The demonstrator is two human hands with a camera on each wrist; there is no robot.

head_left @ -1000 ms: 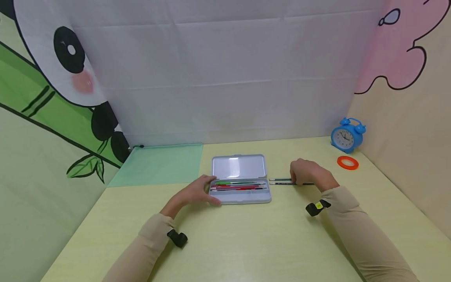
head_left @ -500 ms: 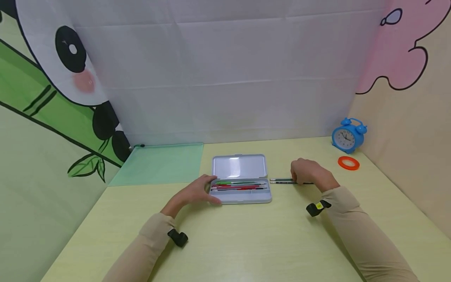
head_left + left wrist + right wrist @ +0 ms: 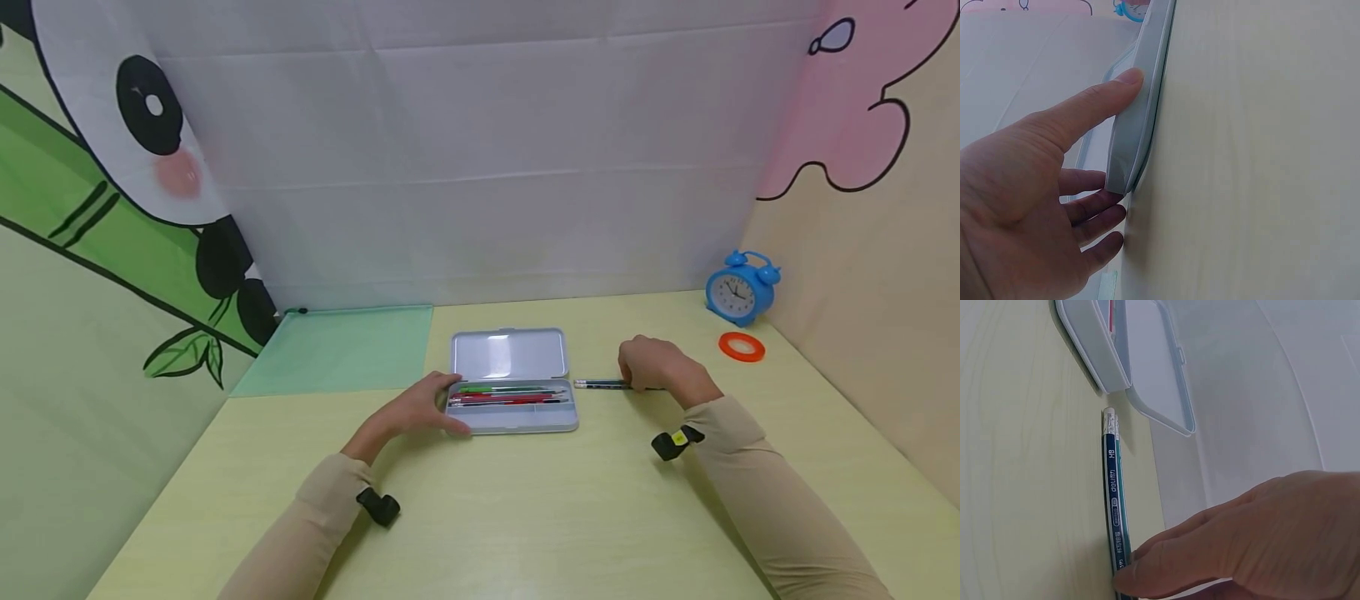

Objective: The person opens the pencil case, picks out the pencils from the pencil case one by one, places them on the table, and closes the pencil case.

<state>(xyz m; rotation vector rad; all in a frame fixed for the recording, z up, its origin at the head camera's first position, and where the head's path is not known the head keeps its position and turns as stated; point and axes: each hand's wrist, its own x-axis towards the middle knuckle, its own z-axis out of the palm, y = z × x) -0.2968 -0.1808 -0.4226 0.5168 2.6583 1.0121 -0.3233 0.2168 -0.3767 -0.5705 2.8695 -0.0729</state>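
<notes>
An open white pencil case lies on the table, its lid tipped back. Inside its rear part are several pencils, red, green and dark. My left hand holds the case's left end; in the left wrist view the thumb presses the front wall while the fingers reach round the corner. To the right of the case, two pencils, one dark blue and one teal, lie side by side on the table. My right hand pinches them near their right end, which is mostly hidden behind the hand.
A blue alarm clock stands at the back right corner, with an orange ring in front of it. A green mat lies at the back left. A pale cloth hangs behind the table.
The two pencils under my right hand, a little apart before, have drawn together and now touch or nearly touch. My left hand and the pencil case have stayed in place.
</notes>
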